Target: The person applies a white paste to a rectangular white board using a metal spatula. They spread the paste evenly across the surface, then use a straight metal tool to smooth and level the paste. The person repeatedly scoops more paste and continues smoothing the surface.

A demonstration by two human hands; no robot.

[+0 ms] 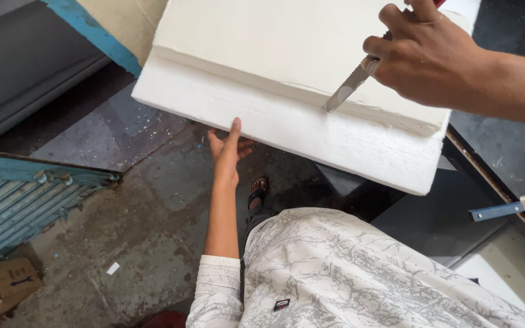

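A thick white foam slab (287, 67) fills the upper middle of the head view, tilted with its near edge toward me. My left hand (227, 153) presses flat against that near lower edge from underneath, fingers spread. My right hand (423, 54) grips the handle of a serrated knife (344, 90), whose blade tip sits in a cut groove that runs along the slab's top face. My patterned white shirt and a sandalled foot (258, 191) show below.
Stained concrete floor lies beneath. A blue corrugated metal shutter (25, 200) is at the left, a cardboard box (1, 285) at bottom left. A dark table edge (487, 176) and a blue-handled tool (505, 209) are at right.
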